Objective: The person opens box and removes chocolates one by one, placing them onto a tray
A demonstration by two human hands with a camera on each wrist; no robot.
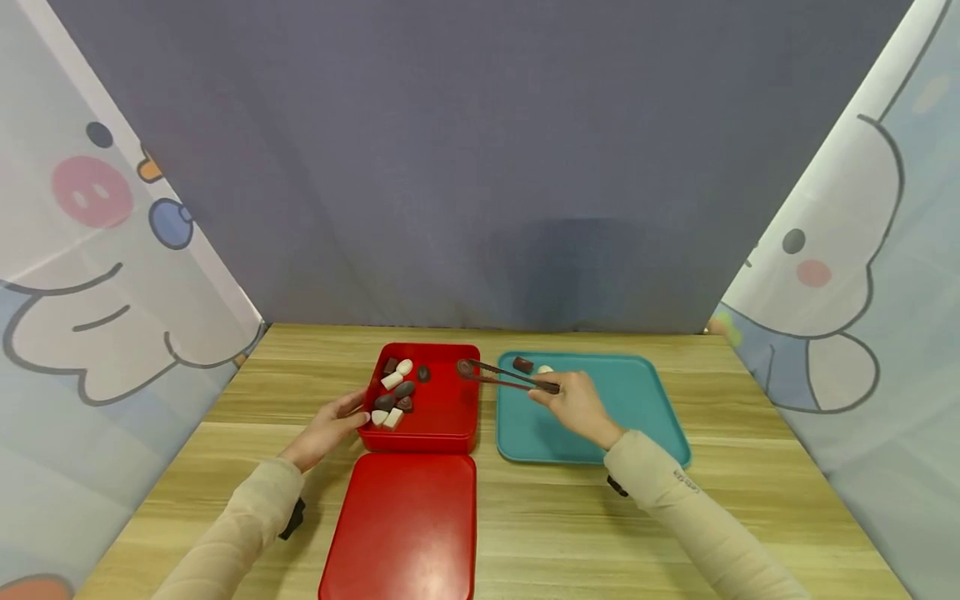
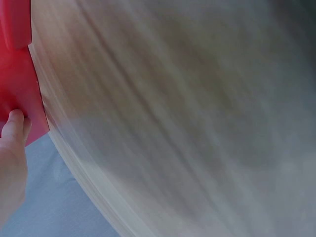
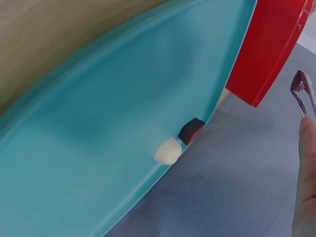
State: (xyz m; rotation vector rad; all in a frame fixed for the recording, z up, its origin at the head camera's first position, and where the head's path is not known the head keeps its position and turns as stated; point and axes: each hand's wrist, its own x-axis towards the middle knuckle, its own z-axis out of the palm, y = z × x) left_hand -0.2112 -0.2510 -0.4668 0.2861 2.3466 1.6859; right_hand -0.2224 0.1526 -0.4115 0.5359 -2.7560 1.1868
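My right hand [image 1: 576,408] grips dark tongs [image 1: 510,377] above the left edge of the teal tray [image 1: 592,446]. Between the tongs' tips, over the right side of the red box [image 1: 450,408], is a brown chocolate [image 1: 465,368]. In the right wrist view the tongs [image 3: 311,96] and part of that hand [image 3: 307,173] show at the right edge. My left hand [image 1: 330,429] rests against the box's left wall, its fingers fairly straight; in the left wrist view a fingertip [image 2: 16,116] touches the red wall. Several dark and white chocolates [image 1: 405,389] lie in the box's left half.
A dark brown chocolate [image 1: 522,364] and a white one [image 1: 545,369] sit near the tray's far left corner. The flat red lid [image 1: 408,525] lies in front of the box. Behind the wooden table [image 1: 750,467] hangs a grey curtain [image 1: 480,167].
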